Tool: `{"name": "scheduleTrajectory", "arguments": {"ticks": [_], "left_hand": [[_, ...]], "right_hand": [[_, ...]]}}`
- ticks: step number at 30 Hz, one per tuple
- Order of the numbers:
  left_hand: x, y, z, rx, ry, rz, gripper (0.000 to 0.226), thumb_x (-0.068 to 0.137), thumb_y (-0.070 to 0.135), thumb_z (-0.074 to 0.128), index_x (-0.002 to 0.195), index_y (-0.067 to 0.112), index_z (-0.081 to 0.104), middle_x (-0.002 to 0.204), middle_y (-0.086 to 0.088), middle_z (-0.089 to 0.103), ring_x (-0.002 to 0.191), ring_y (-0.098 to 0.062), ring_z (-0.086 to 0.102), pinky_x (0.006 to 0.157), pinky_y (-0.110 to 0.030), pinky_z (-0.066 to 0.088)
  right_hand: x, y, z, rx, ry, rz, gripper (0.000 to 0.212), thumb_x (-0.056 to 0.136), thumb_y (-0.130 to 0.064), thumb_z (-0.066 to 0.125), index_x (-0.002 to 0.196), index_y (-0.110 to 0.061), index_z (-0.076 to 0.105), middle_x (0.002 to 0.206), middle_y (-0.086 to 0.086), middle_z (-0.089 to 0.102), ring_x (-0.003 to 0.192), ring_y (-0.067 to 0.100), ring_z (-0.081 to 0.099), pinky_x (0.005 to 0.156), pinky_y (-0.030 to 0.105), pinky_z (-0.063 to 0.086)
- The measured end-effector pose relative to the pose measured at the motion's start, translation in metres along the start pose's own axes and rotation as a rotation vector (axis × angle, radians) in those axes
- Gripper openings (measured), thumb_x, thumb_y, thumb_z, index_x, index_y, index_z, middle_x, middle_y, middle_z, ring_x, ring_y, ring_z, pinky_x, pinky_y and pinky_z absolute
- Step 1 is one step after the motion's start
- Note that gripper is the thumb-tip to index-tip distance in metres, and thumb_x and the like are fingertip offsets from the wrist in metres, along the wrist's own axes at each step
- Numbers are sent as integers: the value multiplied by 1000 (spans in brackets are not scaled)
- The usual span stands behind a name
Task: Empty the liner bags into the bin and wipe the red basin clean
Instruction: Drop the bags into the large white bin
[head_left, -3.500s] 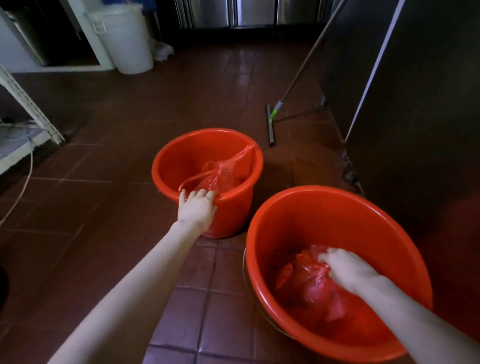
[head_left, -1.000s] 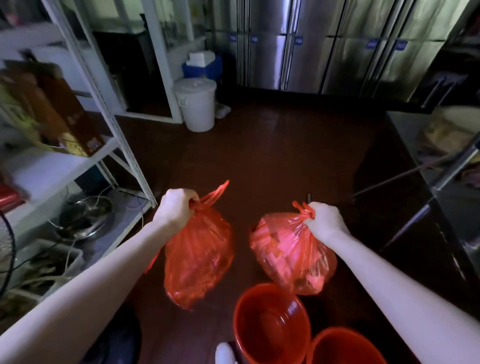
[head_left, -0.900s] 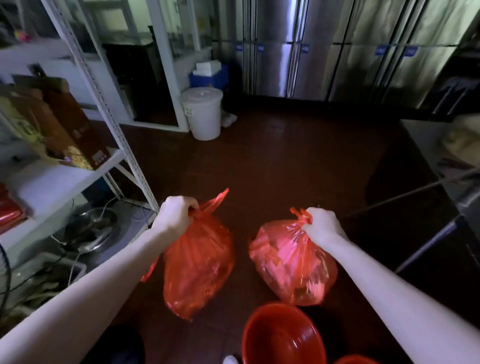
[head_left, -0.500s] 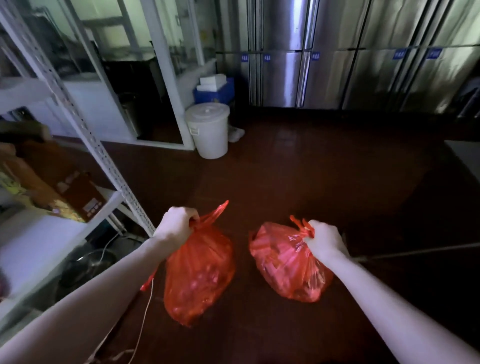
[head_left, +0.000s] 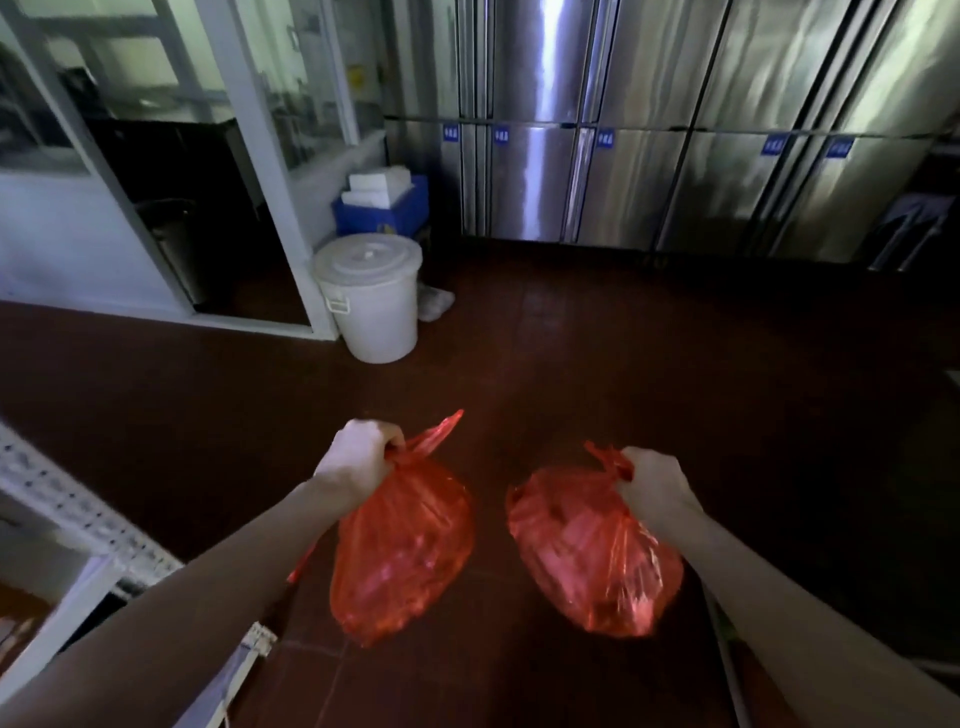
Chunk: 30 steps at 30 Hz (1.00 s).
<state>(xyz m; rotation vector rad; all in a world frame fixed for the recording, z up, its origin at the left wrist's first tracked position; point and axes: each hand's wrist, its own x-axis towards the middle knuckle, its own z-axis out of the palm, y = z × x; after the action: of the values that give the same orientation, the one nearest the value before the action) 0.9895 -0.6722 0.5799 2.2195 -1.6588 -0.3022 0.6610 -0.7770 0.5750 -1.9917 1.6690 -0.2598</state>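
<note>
Two full red liner bags hang in the air over the dark tiled floor. My left hand (head_left: 359, 457) grips the gathered neck of the left bag (head_left: 402, 551). The right bag (head_left: 592, 551) hangs from its knotted top, which my right hand (head_left: 652, 486) grips. A white lidded bin (head_left: 371, 299) stands ahead on the floor, left of centre, with its lid on. The red basins are out of view.
A white metal shelf frame (head_left: 78, 514) juts in at the lower left. Steel fridge doors (head_left: 623, 171) line the far wall. A blue crate (head_left: 384, 210) with white boxes sits behind the bin, beside a glazed partition (head_left: 270, 171). Open floor lies between me and the bin.
Since the first frame both bags were lifted out of the red basins. Over the last second I have moved forward; the basins dropped out of view and the white bin is nearer.
</note>
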Motion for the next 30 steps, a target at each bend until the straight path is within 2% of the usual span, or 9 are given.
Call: {"name": "scheduleTrajectory", "arguments": {"ticks": [2,6,11,16,20,23,27,30], "left_hand": [[55,-10,-4,-9,-14,18,29,71,-4,63,87,17,74,89,-5,71,86,-23,66,79,-32,52],[171,-29,-4,-36,-12,38,27,71,-2,63,86,17,74,87,-6,71,86,-25,67,79,-38,54],[306,-54,11,-38,-3,20,27,71,-3,62,82,19,74,82,0,70,78,-19,67,75,-35,56],[450,-76,6,2,-27,37,19,71,2,68,85,14,74,85,-3,71,80,-19,66,78,-33,53],[561,-88,-1,2,22,58,17,71,0,67,84,10,74,84,-6,72,80,-21,65,76,-29,49],[641,-100,-1,12,15,29,15,74,3,66,85,11,73,85,-6,71,81,-21,65,78,-32,49],[750,-128,5,8,3,7,14,74,7,67,84,14,73,85,-5,71,82,-22,64,80,-37,50],[830,-151,19,-42,15,-12,16,71,15,63,83,15,74,85,-5,72,84,-23,65,78,-32,48]], "right_hand": [[48,-17,-2,25,11,-5,11,89,-17,57,79,-19,61,85,6,66,79,25,66,74,40,57],[157,-52,-1,68,40,-1,15,87,-13,58,76,-23,57,84,3,64,72,18,62,66,36,54],[303,-93,7,84,19,-58,9,85,-10,58,78,-16,61,82,4,64,72,20,62,64,35,52],[461,-137,2,57,-53,-103,22,84,-9,56,66,-21,52,77,4,61,67,20,60,54,27,40],[582,-174,-5,19,-68,-156,9,84,-9,57,78,-15,57,85,6,61,76,24,60,63,30,43],[667,-200,-5,9,-62,-177,5,85,-9,58,85,-14,60,86,4,60,75,21,57,64,29,41],[779,-233,3,-9,-50,-185,10,85,-10,58,77,-17,56,81,3,59,70,19,56,59,27,39],[862,-258,15,-3,-61,-183,20,86,-13,59,70,-20,52,80,5,61,71,23,59,59,29,42]]}}
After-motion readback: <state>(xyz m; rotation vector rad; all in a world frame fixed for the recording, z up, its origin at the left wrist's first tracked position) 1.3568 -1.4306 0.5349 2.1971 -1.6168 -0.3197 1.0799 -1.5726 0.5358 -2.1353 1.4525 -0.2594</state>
